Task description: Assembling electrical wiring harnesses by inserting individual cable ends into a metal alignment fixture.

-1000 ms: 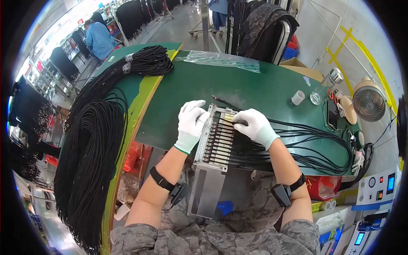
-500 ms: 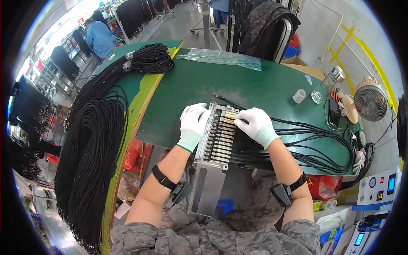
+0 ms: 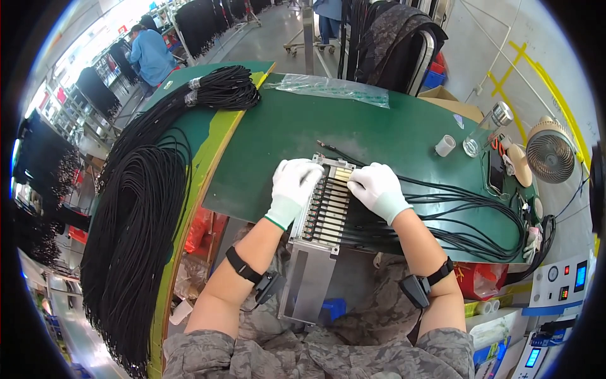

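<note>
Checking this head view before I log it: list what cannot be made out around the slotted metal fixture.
- Fingertips of the white-gloved left hand and right hand: curled downward, so any grip is hidden.
- Top slots of the grey slotted metal fixture: covered by both hands.
- Thin black cables entering the fixture: the right hand hides the ends.
- Fixture's lower plate: it runs below the green table edge.

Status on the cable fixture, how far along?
Looks mostly loaded: black cables run from the right into nearly every slot of the metal fixture. In hand: both gloved hands, left hand and right hand, press at its top end. Left: large cable bundles wait on the left of the green table.
</note>
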`<state>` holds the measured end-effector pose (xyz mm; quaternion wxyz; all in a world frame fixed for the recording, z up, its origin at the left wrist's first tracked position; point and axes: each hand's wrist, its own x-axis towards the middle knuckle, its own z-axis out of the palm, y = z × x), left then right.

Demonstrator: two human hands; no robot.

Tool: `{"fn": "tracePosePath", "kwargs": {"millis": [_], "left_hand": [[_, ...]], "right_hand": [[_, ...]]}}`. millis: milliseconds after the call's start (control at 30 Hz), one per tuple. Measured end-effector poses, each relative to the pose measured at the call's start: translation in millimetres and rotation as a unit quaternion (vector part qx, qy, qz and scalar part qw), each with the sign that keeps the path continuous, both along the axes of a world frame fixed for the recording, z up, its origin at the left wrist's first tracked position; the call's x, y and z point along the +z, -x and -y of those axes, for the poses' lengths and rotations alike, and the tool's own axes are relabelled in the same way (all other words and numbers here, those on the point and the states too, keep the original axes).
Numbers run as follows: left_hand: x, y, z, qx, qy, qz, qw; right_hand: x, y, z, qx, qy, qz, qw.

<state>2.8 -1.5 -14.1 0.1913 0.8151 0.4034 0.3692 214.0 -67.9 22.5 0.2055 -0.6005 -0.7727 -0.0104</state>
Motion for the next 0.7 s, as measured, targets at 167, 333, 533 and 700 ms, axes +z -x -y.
{"fn": "tracePosePath", "kwargs": {"millis": [167,333,533,700], "left_hand": [[0.2,-14.8,11.4,-0.045,-0.164,-0.111,0.979],[11.8,-17.2,16.1,-0.052,-0.091,-0.209,0.972],[5.9,-14.8,14.8,-0.066,-0.079,-0.212,0.972],[1.6,-13.8,13.6,-0.067,-0.143,-0.133,0.978]], "right_hand": [[-4.6,-0.2,-0.4,-0.024,0.035,0.050,0.998],[-12.9,-12.6,-16.3,-0.085,-0.186,-0.030,0.978],[-18.1,-24.2,-21.4,-0.145,-0.032,0.034,0.988],[-6.0,-35.9,-14.9,-0.106,-0.056,-0.105,0.987]]}}
